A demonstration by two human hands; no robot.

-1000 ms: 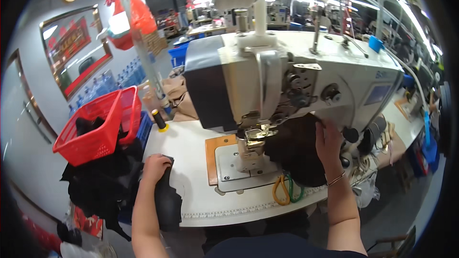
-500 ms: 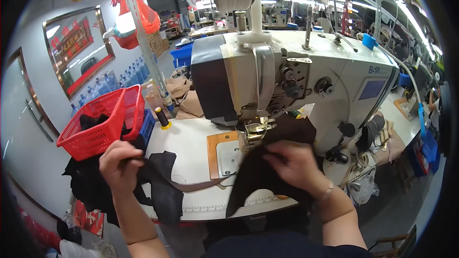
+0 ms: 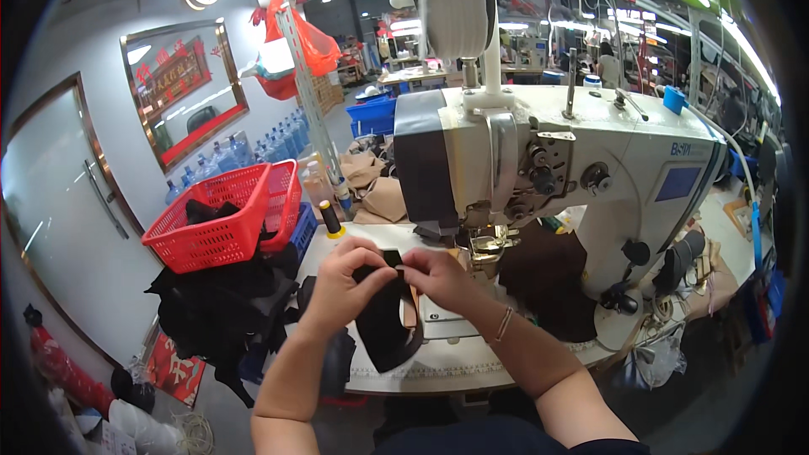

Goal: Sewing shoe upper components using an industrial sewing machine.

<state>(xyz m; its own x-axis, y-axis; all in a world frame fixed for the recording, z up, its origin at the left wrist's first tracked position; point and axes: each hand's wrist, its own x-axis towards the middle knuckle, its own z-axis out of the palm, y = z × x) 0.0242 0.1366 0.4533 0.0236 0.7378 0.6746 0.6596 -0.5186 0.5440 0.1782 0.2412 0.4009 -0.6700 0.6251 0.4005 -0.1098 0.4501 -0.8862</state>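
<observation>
Drawn together, left hand (image 3: pixel 344 284) and right hand (image 3: pixel 444 280) pinch black fabric (image 3: pixel 381 333).
Left of the presser foot (image 3: pixel 489 244); stitching progress unclear.

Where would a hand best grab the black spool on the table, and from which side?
Probably around its slim black body, from above: the spool stands upright on a wider yellow base, so its top rises free, while the blue basket sits close on its left. The left hand is nearer, but both it and the right hand pinch black cloth.
</observation>
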